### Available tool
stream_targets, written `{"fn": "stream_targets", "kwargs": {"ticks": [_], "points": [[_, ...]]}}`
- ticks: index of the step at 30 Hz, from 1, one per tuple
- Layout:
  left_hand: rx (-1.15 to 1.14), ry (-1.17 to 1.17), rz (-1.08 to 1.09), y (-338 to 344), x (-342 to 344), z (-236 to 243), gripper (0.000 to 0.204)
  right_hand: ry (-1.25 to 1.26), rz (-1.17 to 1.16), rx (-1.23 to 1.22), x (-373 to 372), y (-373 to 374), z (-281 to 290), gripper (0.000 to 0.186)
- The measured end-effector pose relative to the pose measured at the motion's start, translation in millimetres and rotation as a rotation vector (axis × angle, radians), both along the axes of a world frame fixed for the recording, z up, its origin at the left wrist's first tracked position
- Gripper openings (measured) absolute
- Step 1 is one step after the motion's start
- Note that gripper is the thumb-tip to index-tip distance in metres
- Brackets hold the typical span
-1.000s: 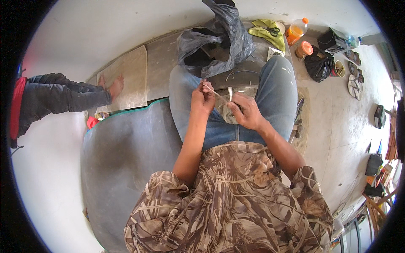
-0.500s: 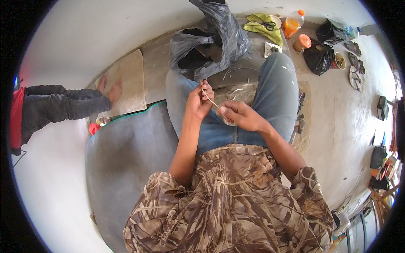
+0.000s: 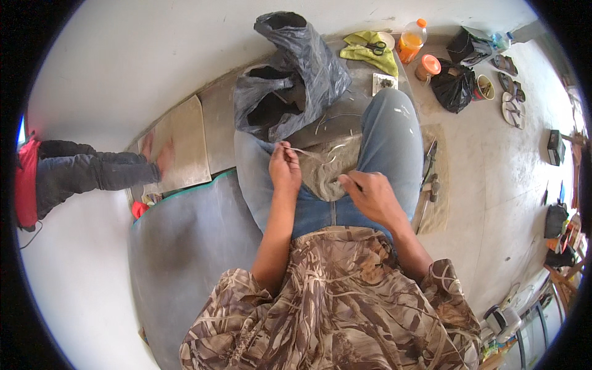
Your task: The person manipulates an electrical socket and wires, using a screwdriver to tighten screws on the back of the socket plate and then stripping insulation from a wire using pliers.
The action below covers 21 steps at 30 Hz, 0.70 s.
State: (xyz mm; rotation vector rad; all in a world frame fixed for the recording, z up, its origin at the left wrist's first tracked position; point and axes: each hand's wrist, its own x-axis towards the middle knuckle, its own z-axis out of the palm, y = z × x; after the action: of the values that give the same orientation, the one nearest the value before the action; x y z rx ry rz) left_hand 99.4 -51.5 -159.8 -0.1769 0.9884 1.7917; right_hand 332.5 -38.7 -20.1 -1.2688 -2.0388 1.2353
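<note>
My left hand (image 3: 285, 165) is closed on the end of a thin pale strip (image 3: 307, 152), which runs rightward and curves, blurred, over the dusty beige area (image 3: 317, 179) between my jeans-clad legs. My right hand (image 3: 369, 192) is below and right of it, fingers curled with thumb and index together; what they grip is hidden and smeared. Just beyond my left hand lies a crumpled dark plastic bag (image 3: 314, 68). Thin white scraps (image 3: 320, 121) lie beside the bag.
Another person's legs (image 3: 98, 169) stretch in from the left. Scissors (image 3: 376, 48) on a green cloth (image 3: 370, 58), an orange-drink bottle (image 3: 410, 43), black bag (image 3: 453, 86) and sandals (image 3: 512, 111) are beyond my right knee. Hand tools (image 3: 431, 191) lie beside my right thigh.
My hands have moved apart, my right hand down and rightward from the strip's middle, my left hand slightly down and left. The view has shifted a little.
</note>
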Motion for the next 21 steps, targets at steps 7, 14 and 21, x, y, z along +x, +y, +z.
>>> {"fn": "stream_targets", "kwargs": {"ticks": [7,14,21], "points": [[-0.197,0.014,-0.003,54.0,24.8,-18.0,0.016,1.479,1.113,-0.322,15.3,-7.4,108.4,0.022],[-0.306,0.064,-0.003,48.5,39.6,-8.9,0.005,1.554,1.530,-0.445,8.1,-42.2,123.1,0.032],[-0.171,0.246,-0.110,-6.1,47.4,54.4,0.010,1.481,1.322,-0.427,41.0,-26.6,101.0,0.021]]}}
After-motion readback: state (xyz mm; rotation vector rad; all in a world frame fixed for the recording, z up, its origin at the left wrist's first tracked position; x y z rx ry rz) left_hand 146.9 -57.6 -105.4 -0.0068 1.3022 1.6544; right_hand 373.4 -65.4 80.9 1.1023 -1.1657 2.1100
